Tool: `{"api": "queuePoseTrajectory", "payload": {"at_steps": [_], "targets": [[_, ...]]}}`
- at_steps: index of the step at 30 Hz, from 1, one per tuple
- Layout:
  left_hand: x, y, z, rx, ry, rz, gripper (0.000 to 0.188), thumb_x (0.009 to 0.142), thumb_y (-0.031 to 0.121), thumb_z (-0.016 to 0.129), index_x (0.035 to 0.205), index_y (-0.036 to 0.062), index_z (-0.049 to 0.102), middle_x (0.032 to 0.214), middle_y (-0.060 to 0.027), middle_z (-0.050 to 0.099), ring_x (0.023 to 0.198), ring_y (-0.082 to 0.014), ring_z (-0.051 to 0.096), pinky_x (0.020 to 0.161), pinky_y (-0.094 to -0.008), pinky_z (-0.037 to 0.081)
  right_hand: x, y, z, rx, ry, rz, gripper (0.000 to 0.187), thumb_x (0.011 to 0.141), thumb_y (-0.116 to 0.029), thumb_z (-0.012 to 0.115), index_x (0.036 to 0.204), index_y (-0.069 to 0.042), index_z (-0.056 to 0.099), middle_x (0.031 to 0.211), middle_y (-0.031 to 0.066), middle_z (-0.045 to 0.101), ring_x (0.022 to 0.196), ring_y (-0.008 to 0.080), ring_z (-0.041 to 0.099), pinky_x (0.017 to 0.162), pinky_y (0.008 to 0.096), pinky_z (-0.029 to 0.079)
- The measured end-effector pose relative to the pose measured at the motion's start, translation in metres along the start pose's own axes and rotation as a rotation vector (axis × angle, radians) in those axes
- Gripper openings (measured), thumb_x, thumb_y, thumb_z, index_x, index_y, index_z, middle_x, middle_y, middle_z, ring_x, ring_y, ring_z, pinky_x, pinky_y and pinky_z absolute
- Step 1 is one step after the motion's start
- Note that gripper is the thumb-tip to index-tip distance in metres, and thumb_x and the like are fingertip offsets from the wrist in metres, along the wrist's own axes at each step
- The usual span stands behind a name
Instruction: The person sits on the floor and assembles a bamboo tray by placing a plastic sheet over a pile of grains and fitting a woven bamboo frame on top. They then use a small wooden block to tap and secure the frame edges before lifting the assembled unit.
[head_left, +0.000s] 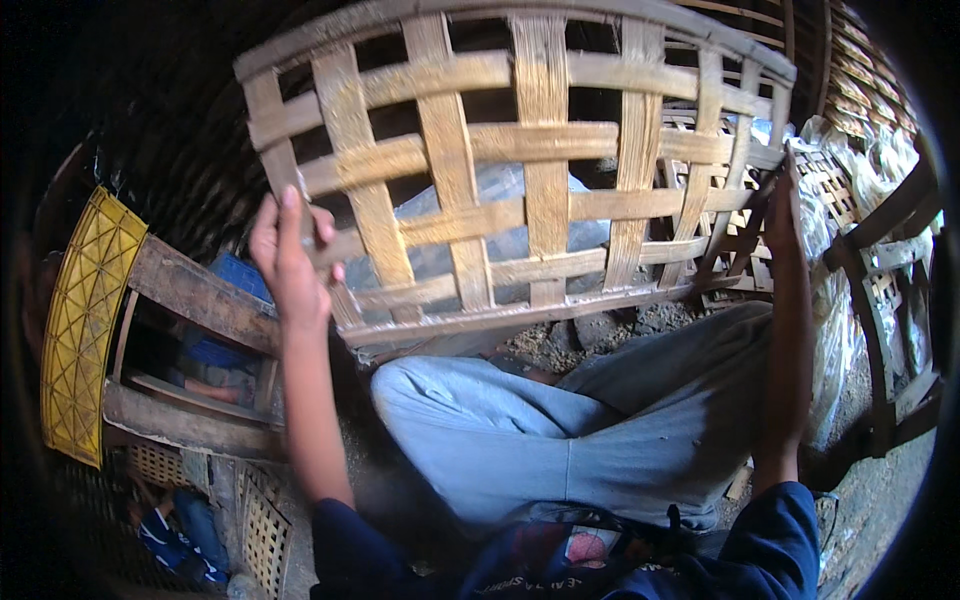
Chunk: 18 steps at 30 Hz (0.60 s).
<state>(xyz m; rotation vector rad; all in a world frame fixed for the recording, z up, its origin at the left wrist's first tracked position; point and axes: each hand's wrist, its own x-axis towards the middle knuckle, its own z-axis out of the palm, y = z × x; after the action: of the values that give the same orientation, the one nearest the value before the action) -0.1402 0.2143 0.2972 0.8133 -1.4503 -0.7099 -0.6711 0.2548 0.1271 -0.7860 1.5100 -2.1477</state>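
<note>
Tan, rectangular woven-slat panel point(545, 180): left hand point(292, 262) grasps one end, shadowed right hand point(784, 215) the other, presumably balancing its weight beyond the crossed, blue-trousered legs point(500, 425).

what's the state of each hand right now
Left hand: closed, holding the woven panel by its left edge.
Right hand: holding its right edge, fingers shadowed.

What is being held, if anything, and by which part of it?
A woven slat panel, held by its two side edges: the left hand low on the left, the right hand on the right.
</note>
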Motion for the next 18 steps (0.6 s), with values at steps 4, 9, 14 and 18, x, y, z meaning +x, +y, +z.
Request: {"api": "queuePoseTrajectory", "payload": {"at_steps": [4,9,14,18], "targets": [[0.040,0.056,-0.003,0.078,0.006,0.185,0.025,0.104,0.035,0.054,0.101,0.0104,0.058,0.065,0.0014,0.048,0.049,-0.0032,0.043,0.034,-0.0186,0.032,0.013,0.002,-0.002,0.202,-0.073,0.027,0.050,0.102,-0.053,0.044,0.119,-0.008,0.058,0.078,0.0039,0.057,0.067,0.0164,0.054,0.063,0.0306,0.045],[0.064,0.082,-0.024,0.074,-0.031,0.339,0.024,0.103,0.036,0.057,0.096,0.0128,0.057,0.066,0.0034,0.046,0.054,-0.0024,0.044,0.033,-0.0190,0.032,-0.028,0.005,0.034,0.046,-0.224,0.331,0.072,0.093,-0.075,0.040,0.115,-0.011,0.062,0.094,0.0055,0.069,0.074,0.0225,0.063,0.066,0.0373,0.050],[0.064,0.082,-0.042,0.009,0.083,0.355,0.028,0.105,0.036,0.051,0.096,0.0110,0.057,0.066,0.0014,0.049,0.053,-0.0047,0.047,0.033,-0.0198,0.033,0.006,0.052,0.035,-0.097,-1.030,0.060,0.093,0.088,-0.085,0.028,0.125,-0.006,0.060,0.100,0.0165,0.072,0.087,0.0324,0.069,0.078,0.0467,0.056],[0.052,0.071,-0.065,0.104,0.175,0.424,0.028,0.105,0.036,0.051,0.093,0.0110,0.057,0.066,0.0015,0.050,0.055,-0.0045,0.047,0.033,-0.0193,0.033,-0.028,0.027,0.053,-0.072,-1.004,0.758,0.102,0.088,-0.086,0.021,0.127,-0.001,0.060,0.104,0.0219,0.071,0.088,0.0340,0.071,0.073,0.0496,0.060]]}}
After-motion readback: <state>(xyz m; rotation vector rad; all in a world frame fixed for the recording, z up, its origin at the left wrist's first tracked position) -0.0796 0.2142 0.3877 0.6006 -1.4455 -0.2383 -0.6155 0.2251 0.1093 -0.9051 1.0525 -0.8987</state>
